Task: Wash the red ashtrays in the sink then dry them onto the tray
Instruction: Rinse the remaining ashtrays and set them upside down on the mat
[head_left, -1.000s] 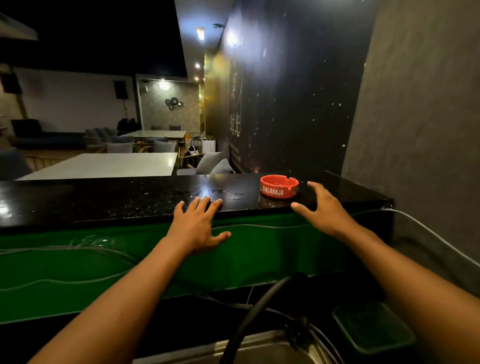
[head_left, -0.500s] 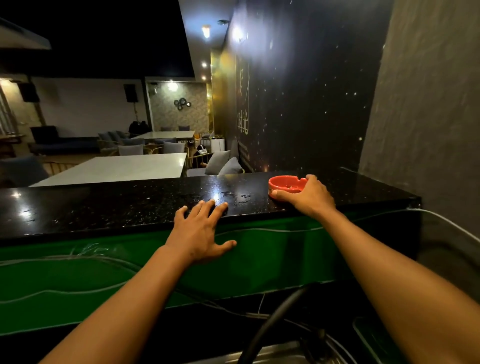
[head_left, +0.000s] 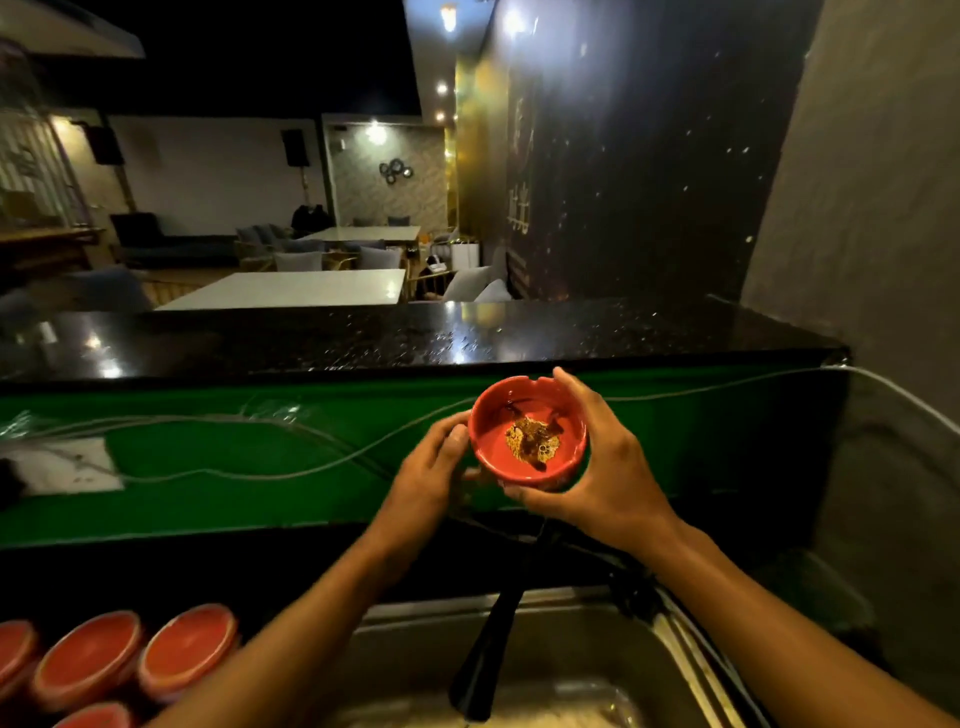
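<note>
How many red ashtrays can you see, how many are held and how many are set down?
Held ashtray, dirty, in the right hand, left hand touching its side: 1
Upturned ashtrays at lower left, partly cut off by the frame: 4
Total: 5

No readable text anywhere. The red ashtray (head_left: 527, 434) is tipped toward the camera, so only its bowl shows, no lettering visible on it. The dark wall (head_left: 623, 171) behind the counter (head_left: 363, 338) carries pale line markings at its left edge, possibly characters, too dim and small to read.
</note>
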